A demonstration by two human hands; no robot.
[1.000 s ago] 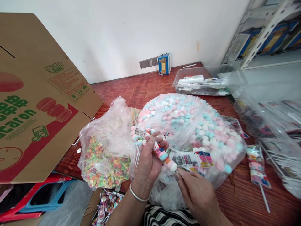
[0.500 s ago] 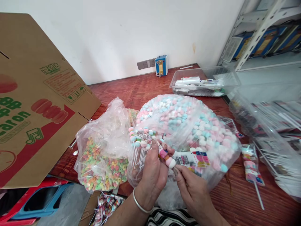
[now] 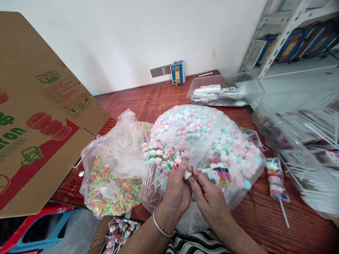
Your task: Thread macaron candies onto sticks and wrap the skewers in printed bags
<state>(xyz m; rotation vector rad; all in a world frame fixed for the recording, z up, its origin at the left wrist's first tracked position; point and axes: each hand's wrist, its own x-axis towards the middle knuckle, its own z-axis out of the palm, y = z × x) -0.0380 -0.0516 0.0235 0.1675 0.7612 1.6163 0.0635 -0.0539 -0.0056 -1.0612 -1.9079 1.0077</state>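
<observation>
Red-brown wooden table (image 3: 148, 102), white wall (image 3: 127, 35)

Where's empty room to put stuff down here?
Bare wood lies at the back of the table, between the cardboard box, the blue wall box and the clear tray. A smaller strip is at the front edge, between the pastel candy bag and the wrapped lollipop. The middle is crowded by the ring candy bag and the pastel one.

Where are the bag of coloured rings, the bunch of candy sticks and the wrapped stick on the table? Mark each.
bag of coloured rings (image 3: 113, 190), head view, filled lower part.
bunch of candy sticks (image 3: 156, 157), head view, the candy heads.
wrapped stick (image 3: 275, 185), head view, its wrapper.
</observation>
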